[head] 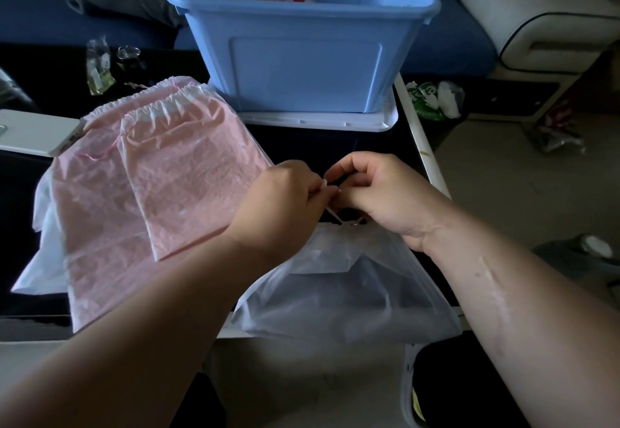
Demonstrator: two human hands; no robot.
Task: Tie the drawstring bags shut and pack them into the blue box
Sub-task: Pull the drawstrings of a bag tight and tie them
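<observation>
White bag (339, 296): where is it, and which way does it point?
— Flat at the near edge of the dark table (302, 145), long axis running away from the person, gathered mouth toward the blue box (302, 68).

And the hands?
— Left hand (281, 206) and right hand (379, 192) meet over the mouth, each pinching the white drawstring (332, 213).

What else is on the table?
— 2 pink bags (167, 186), the smaller on the larger, left of the white one, mouths also far. The box stands on a white lid (318, 122) at the far edge. Behind it is a blue sofa (453, 45); right of the table, pale floor (503, 176).
</observation>
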